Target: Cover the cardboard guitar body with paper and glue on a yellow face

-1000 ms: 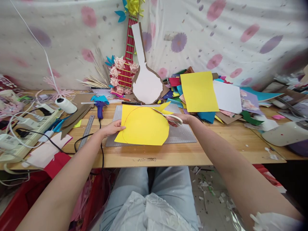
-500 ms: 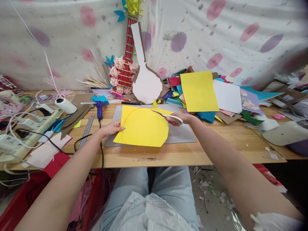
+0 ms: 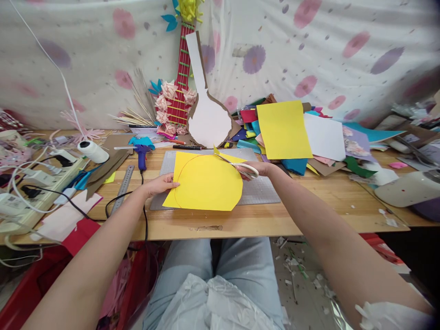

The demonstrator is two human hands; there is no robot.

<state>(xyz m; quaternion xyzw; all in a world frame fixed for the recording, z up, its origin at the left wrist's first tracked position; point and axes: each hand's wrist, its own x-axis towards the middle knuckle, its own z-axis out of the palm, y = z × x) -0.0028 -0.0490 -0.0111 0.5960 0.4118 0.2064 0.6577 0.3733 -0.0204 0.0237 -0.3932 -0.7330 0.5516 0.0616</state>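
Note:
A yellow sheet of paper [image 3: 208, 183] with a curved red line drawn on it is held a little above the grey cutting mat [image 3: 263, 191]. My left hand [image 3: 164, 182] pinches the sheet's left edge, thumb on top. In my right hand [image 3: 253, 168] is a pair of scissors [image 3: 245, 170] with white handles. Their blades lie at the sheet's top edge and point up and left, where a narrow strip of paper sticks up. The right side of the sheet has a rounded cut edge. My right fingers are partly hidden by the handles.
Behind the mat lean a white guitar-shaped cutout [image 3: 209, 120] and a red paper guitar [image 3: 178, 103]. A purple glue gun [image 3: 141, 156], a steel ruler [image 3: 123, 185] and a power strip [image 3: 44, 192] lie at left. Stacked paper [image 3: 284, 130] fills the back right.
The scissors have moved slightly left along the top edge, and the strip of cut paper has shifted left with them. My left hand keeps its pinch with little movement.

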